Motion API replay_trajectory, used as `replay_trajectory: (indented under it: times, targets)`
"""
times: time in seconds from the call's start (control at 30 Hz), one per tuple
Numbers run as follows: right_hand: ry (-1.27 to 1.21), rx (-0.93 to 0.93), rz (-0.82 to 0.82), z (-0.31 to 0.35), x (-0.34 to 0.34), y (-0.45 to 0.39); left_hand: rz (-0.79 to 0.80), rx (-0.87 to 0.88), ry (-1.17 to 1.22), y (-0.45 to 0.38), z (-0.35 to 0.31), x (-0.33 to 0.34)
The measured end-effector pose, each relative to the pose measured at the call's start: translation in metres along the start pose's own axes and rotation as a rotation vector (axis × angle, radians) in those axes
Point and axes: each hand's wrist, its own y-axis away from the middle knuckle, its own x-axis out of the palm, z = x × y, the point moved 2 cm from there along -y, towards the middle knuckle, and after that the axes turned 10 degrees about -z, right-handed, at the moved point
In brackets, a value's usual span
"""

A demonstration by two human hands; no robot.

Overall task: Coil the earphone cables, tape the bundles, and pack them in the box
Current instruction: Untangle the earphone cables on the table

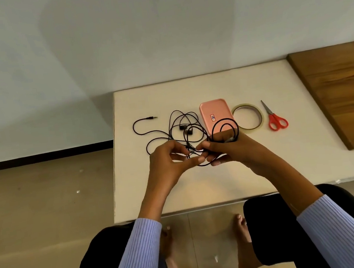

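We've got both hands up over the white counter (201, 187), working the black earphone cable (183, 119). The right hand (230, 151) has loops of cable wound round its fingers, a coil standing up over the near edge of the pink box (212, 113). The left hand (170, 159) pinches a strand between thumb and curled fingers, just beside the right hand's fingertips. The rest of the cable lies loose on the counter beyond the hands, tangled in wide loops, the two earbuds (186, 129) sitting in the middle and the jack plug (152, 117) trailing out to the far left. The box rests closed, lid on. Just right of it lies the roll of clear tape (248, 115), flat, and then the red-handled scissors (275, 118), blades pointing away. A wooden board (341, 89) covers the counter's right side.
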Motion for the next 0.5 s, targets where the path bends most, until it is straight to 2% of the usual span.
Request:
replay_trajectory:
  times: [0.27, 0.5]
  targets:
    - [-0.101, 0.015, 0.042, 0.003, 0.005, 0.004, -0.063, 0.215, -0.176, -0.003, 0.002, -0.003]
    - [0.009, 0.029, -0.040, -0.003, 0.000, 0.001, 0.130, 0.042, -0.026, -0.003, 0.003, -0.016]
